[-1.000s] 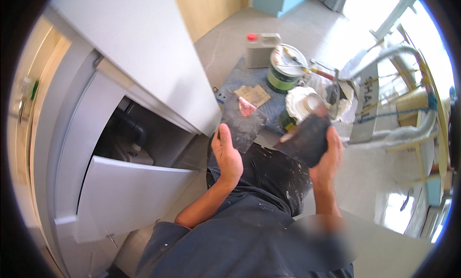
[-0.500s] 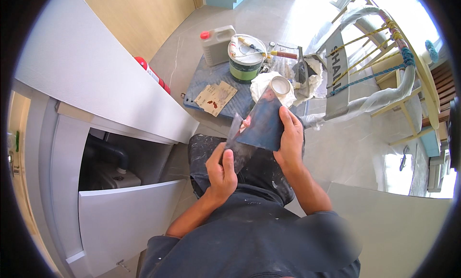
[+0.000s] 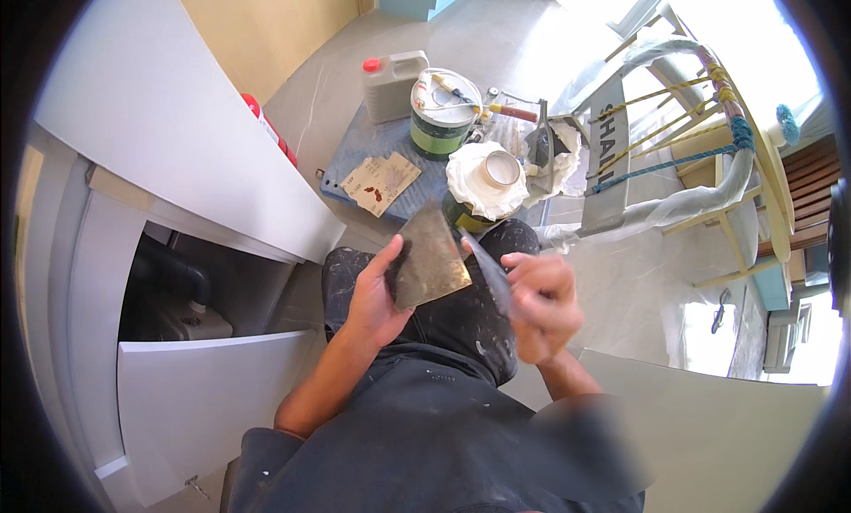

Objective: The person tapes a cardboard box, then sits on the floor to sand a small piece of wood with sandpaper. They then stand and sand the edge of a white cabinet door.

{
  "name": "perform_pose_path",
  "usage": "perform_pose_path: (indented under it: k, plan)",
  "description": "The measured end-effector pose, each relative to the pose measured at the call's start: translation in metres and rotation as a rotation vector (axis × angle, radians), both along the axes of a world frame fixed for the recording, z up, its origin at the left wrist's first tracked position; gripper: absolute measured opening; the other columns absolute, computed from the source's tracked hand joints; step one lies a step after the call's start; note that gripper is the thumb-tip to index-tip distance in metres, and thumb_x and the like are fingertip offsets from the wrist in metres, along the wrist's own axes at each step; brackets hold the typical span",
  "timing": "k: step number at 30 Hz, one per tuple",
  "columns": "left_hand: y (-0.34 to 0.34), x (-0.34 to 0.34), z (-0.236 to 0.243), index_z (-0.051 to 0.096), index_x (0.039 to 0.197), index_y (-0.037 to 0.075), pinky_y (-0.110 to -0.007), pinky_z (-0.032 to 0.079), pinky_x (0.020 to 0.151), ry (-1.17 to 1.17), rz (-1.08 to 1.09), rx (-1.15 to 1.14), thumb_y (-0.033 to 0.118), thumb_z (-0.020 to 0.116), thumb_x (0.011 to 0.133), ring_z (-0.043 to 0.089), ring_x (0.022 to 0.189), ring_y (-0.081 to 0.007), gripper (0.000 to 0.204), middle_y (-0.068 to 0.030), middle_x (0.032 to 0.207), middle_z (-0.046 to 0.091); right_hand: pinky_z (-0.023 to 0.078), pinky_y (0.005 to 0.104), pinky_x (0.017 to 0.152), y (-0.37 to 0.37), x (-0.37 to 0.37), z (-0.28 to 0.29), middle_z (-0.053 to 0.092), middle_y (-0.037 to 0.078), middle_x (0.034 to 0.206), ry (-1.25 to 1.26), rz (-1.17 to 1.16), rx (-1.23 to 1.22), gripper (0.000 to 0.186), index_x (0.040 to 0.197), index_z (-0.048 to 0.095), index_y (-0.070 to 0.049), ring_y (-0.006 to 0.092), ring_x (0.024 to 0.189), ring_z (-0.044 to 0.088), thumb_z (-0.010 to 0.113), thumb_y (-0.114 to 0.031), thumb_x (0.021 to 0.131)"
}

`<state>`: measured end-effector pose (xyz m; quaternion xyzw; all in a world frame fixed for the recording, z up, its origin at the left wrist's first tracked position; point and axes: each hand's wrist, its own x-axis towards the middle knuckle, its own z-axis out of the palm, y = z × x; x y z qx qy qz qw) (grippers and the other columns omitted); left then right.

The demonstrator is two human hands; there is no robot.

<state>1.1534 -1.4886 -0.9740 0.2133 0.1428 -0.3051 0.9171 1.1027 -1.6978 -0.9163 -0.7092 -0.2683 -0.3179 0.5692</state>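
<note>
My left hand (image 3: 374, 302) grips a square, scuffed grey metal scraper blade (image 3: 430, 256), held face up over my dark, paint-spattered trousers (image 3: 443, 336). My right hand (image 3: 545, 305), slightly blurred, has its fingers curled round a second, darker blade (image 3: 486, 274), tilted almost edge-on just right of the first. Whether the two blades touch is unclear. Just beyond them, crumpled white wrapping (image 3: 470, 163) with a round tub or roll (image 3: 501, 167) on it tops a container on a blue board (image 3: 344, 181).
A grey jug (image 3: 390, 97), green-banded bucket (image 3: 430, 136) and cardboard piece (image 3: 372, 185) share the board. A plastic-wrapped trolley (image 3: 651, 207) and wooden chairs stand right. Left are a white cabinet (image 3: 195, 97), a low opening with a pipe (image 3: 182, 283), and a red cylinder (image 3: 284, 145) behind.
The blades, overlapping half a second ago, are drawn apart. The left one now lies flatter and the right one is turned edge-on. The pink smear seen earlier is out of sight.
</note>
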Motion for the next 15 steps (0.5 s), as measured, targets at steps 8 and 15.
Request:
perform_pose_path:
  k: [8,15]
  plan:
    - [-0.014,-0.004,0.012,0.055,0.135,0.003,-0.037,0.056,0.096,-0.007,-0.139,-0.034,0.029,0.058,0.104,0.067,0.112,-0.0194,0.040,-0.0105,0.124,0.067,0.052,0.0511,0.105,-0.008,0.008,-0.007,0.064,0.010,0.118,-0.212,0.121,-0.598,0.041,0.112,0.079,-0.013,0.0304,0.111,0.066,0.072,0.001,0.073]
    - [-0.014,-0.011,0.006,0.052,0.138,0.000,-0.040,0.050,0.105,-0.086,-0.071,0.037,0.027,0.056,0.105,0.064,0.119,-0.0218,0.043,-0.0107,0.130,0.064,0.050,0.0517,0.105,-0.055,0.028,-0.031,0.062,0.009,0.124,-0.042,-0.166,-0.863,0.050,0.118,0.075,-0.013,0.0312,0.117,0.062,0.069,0.000,0.070]
